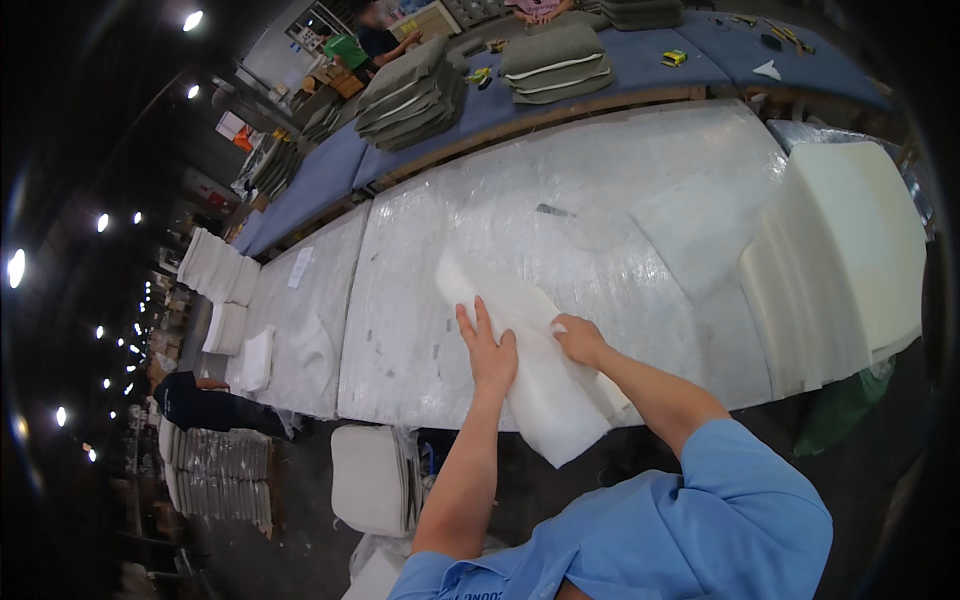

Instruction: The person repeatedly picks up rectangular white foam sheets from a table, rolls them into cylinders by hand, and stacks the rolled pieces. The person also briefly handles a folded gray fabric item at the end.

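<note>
A soft white sheet of padding [548,390] lies folded or curled in front of me, one end hanging past the near edge of the plastic-covered table [400,290]. My left hand [488,352] rests on it with the fingers stretched and spread. At the sheet's right edge, my right hand [582,340] has its fingers curled in, gripping that edge; the fingertips are partly hidden. A thinner layer shows beneath the sheet on the right.
A tall stack of white foam sheets [850,250] stands at the right end of the table. Grey-green padded stacks [412,95] sit on the blue table [480,120] beyond. White pads [218,268] are piled at left, near another person [205,402]. Foam pieces [370,480] stand below the near edge.
</note>
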The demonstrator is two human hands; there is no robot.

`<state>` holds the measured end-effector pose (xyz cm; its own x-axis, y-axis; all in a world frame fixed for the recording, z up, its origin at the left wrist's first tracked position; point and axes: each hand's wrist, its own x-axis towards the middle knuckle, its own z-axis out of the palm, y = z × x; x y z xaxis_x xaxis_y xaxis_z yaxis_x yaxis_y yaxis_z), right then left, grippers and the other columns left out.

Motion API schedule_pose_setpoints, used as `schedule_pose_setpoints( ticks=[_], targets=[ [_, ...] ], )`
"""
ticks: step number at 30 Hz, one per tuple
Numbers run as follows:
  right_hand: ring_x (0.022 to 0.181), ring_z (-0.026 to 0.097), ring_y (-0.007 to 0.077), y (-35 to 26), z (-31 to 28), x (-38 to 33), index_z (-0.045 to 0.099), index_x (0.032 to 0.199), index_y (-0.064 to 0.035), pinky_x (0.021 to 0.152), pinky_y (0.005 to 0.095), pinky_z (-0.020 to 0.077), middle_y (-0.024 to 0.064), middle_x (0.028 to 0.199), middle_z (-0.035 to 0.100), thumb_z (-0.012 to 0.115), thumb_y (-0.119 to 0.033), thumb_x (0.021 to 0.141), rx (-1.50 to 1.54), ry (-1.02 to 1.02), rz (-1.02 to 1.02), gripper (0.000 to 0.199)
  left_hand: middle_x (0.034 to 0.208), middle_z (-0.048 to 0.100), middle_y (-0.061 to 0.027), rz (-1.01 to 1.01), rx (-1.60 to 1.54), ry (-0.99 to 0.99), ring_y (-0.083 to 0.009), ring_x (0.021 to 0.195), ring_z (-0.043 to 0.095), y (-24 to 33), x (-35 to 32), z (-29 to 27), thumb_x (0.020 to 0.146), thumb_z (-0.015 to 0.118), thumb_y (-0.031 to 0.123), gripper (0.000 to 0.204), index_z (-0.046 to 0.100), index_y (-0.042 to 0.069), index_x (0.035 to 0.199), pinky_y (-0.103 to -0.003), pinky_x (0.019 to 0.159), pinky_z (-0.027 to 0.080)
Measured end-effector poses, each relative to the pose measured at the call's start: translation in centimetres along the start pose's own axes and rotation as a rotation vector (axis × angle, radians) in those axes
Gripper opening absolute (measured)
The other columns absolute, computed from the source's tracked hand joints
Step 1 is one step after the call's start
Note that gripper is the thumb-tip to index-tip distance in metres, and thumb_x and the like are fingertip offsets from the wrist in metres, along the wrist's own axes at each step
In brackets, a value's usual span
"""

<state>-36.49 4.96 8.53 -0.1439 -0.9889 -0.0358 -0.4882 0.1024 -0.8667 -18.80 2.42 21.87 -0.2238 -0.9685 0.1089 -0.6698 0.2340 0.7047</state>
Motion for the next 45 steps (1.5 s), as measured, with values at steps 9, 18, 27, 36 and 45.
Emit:
schedule_pose_setpoints(
  ticks=[9, 18, 27, 36, 45],
  targets=[
    [0.099, 0.068, 0.0271, -9.6, -3.6, -6.2, 0.071, 0.115, 0.0011, 0.092, 0.0416, 0.0515, 0.0157, 0.110, 0.072, 0.049, -0.049, 0.105, 0.810, -0.298, 0.546, 0.055, 0.170, 0.001, -0.0242, -0.039, 0.027, 0.044, -0.0438, 0.155, 0.017, -0.9, -1.0, 0.0, 0.092, 0.057, 0.015, 0.080, 0.022, 0.009, 0.164, -0.044, 0.123, 0.029],
    [0.073, 0.065, 0.0360, -9.6, -2.2, -6.5, 0.070, 0.088, 0.0031, 0.073, 0.0451, 0.0491, 0.0232, 0.081, 0.069, 0.053, -0.044, 0.103, 0.087, 0.068, -0.057, 0.053, 0.169, 0.002, -0.0260, -0.005, -0.013, 0.047, -0.0443, 0.156, 0.014, 0.2, 0.5, 0.6, 0.092, 0.062, 0.020, 0.082, 0.024, 0.009, 0.164, -0.044, 0.124, 0.025],
    [0.075, 0.067, 0.0426, -9.1, -3.3, -6.0, 0.067, 0.085, -0.0002, 0.070, 0.0478, 0.0500, 0.0240, 0.079, 0.068, 0.055, -0.041, 0.104, -0.040, 0.106, -0.089, 0.047, 0.163, 0.000, -0.0398, 0.197, -0.011, 0.036, -0.0538, 0.152, 0.017, 0.4, -7.8, 1.8, 0.090, 0.076, 0.032, 0.091, 0.027, 0.004, 0.161, -0.048, 0.119, 0.033],
    [0.062, 0.062, 0.0410, -6.7, -2.2, -5.4, 0.061, 0.077, -0.0015, 0.059, 0.0469, 0.0467, 0.0233, 0.069, 0.062, 0.055, -0.034, 0.105, 0.140, -0.010, -0.174, 0.043, 0.163, 0.001, -0.0394, 0.114, 0.021, 0.075, -0.0550, 0.150, 0.020, 3.4, -10.2, 1.9, 0.091, 0.071, 0.021, 0.073, 0.041, 0.003, 0.155, -0.047, 0.117, 0.037],
    [0.059, 0.056, 0.0369, -2.7, 2.1, -1.8, 0.059, 0.077, 0.0006, 0.060, 0.0430, 0.0465, 0.0231, 0.072, 0.064, 0.054, -0.024, 0.104, 0.154, -0.035, -0.284, 0.037, 0.166, 0.003, -0.0316, -0.119, 0.051, 0.095, -0.0537, 0.147, 0.029, 4.0, -10.3, 1.6, 0.090, 0.067, 0.015, 0.068, 0.046, 0.020, 0.155, -0.047, 0.117, 0.039]
  ],
)
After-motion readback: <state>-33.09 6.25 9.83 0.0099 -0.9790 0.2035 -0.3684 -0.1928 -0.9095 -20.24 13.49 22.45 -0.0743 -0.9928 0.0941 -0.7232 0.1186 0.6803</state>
